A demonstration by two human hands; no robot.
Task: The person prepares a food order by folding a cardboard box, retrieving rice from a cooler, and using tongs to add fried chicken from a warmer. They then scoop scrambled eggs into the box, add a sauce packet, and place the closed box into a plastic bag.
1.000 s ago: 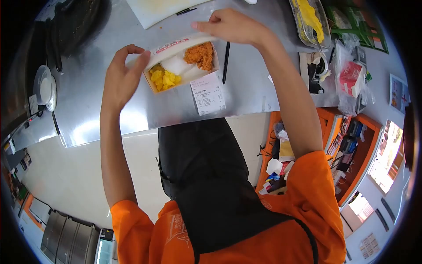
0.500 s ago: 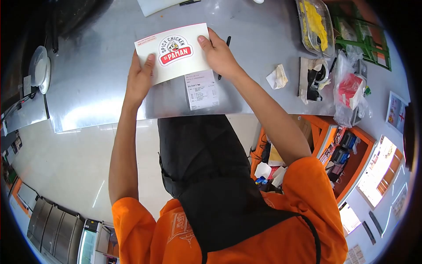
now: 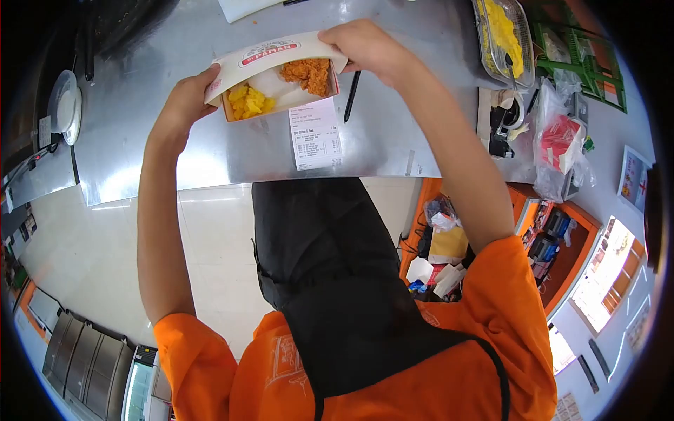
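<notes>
A white cardboard food box (image 3: 217,92) with a red-and-white logo on its lid is held over the metal counter. Its lid bows upward and the near side gapes. Inside, yellow scrambled-egg-like pieces (image 3: 248,102) sit at the left and crisp fried chicken (image 3: 307,76) at the right, with something white between them. My left hand (image 3: 184,102) grips the lid's left corner, fingers partly hidden. My right hand (image 3: 368,45) is closed on the lid's right end. A printed receipt (image 3: 316,137) lies just below the box, its upper edge covered.
A black pen (image 3: 352,96) lies right of the box on the steel counter (image 3: 140,151). Farther right are a wire basket (image 3: 526,38) with yellow contents, a tape dispenser (image 3: 509,123) and a plastic bag (image 3: 554,151). Pale round lids (image 3: 67,109) stand at the left.
The box lid was flat and closed; now it is bent up and the food shows. My hands have moved outward to the lid's ends. The crumpled paper at right is gone from view.
</notes>
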